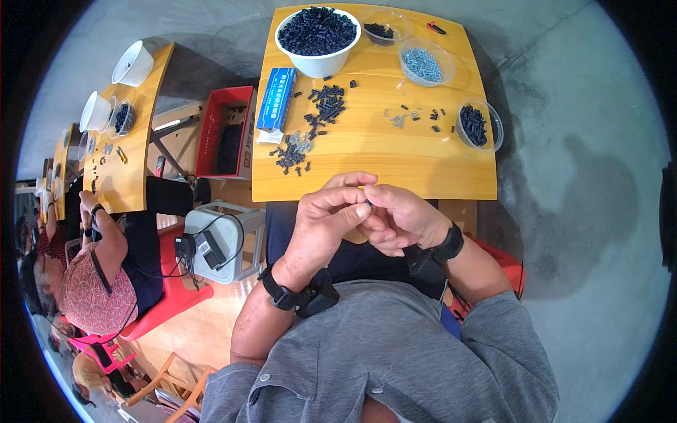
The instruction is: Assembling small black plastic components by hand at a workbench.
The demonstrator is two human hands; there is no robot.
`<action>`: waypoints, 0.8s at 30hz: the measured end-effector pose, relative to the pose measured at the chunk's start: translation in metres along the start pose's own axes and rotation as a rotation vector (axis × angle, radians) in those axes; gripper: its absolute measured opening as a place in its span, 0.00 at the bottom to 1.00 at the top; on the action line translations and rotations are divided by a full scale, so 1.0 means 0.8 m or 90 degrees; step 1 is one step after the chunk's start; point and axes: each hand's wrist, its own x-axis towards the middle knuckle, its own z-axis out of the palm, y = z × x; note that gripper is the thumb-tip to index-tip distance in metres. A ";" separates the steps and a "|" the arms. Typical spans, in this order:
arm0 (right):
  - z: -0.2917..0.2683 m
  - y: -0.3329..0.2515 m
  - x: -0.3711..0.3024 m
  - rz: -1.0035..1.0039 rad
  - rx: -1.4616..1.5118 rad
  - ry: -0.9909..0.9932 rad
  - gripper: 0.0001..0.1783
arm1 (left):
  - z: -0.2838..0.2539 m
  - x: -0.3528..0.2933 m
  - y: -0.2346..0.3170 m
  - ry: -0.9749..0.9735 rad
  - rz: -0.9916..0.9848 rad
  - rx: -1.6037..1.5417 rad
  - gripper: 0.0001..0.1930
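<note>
Small dark piece (367,202) in my fingertips
My left hand (326,215) and right hand (407,217) pinch it, near the table (423,173).

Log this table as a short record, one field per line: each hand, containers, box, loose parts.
Left hand: fingers pinching a small dark piece, mostly hidden
Right hand: fingertips meeting the left's at that piece
White tub: heaped with black parts
Far-right clear container: silvery pieces
Right-edge clear container: black parts
Blue box: left side of wooden table
Loose: black parts, mainly near the box
</note>
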 end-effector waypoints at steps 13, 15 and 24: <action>0.031 0.034 0.012 -0.060 0.210 0.187 0.23 | -0.001 -0.007 -0.006 -0.007 -0.086 -0.057 0.10; 0.032 0.043 0.018 -0.083 0.220 0.199 0.19 | -0.005 -0.008 -0.012 -0.001 -0.092 -0.050 0.10; -0.026 0.023 -0.010 -0.205 -0.222 0.396 0.19 | 0.004 0.015 -0.049 0.034 -0.111 -0.101 0.12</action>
